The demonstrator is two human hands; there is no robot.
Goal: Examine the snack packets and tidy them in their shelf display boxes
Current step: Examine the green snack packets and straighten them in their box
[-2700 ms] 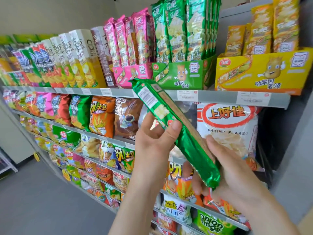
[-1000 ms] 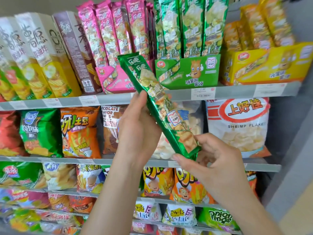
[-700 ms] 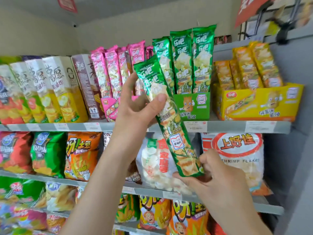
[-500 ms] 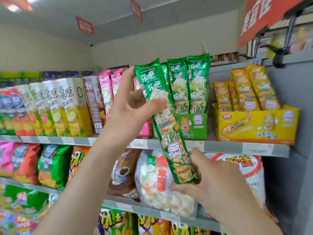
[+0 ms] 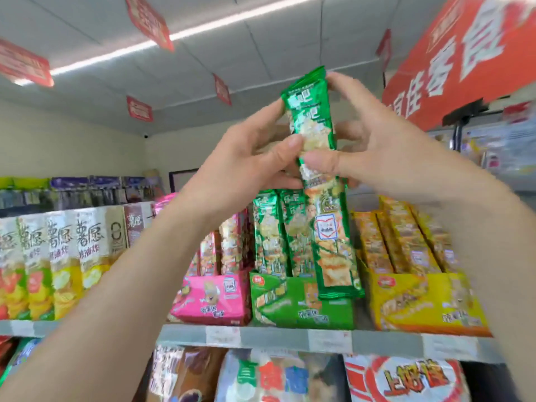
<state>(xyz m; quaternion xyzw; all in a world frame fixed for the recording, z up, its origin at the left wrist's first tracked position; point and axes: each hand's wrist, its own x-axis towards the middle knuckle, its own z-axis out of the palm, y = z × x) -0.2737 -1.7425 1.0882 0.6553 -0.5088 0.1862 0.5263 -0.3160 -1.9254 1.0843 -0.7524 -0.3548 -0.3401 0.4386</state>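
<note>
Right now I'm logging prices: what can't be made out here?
Head view:
White price labels on the grey shelf edge: blurred, unreadable.
Long green foil snack packet: partly covered by left hand and right hand; print smeared.
Pink snack packets: partly behind the left forearm.
White bag with red logo: cut by bottom edge.

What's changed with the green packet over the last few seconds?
The green packet went from tilted, down by the lower shelves, to upright with its lower end at the green display box. The right hand let go of the bottom end and now holds the upper part opposite the left hand, which kept its grip. Packets in the pink box and yellow box stayed put.
</note>
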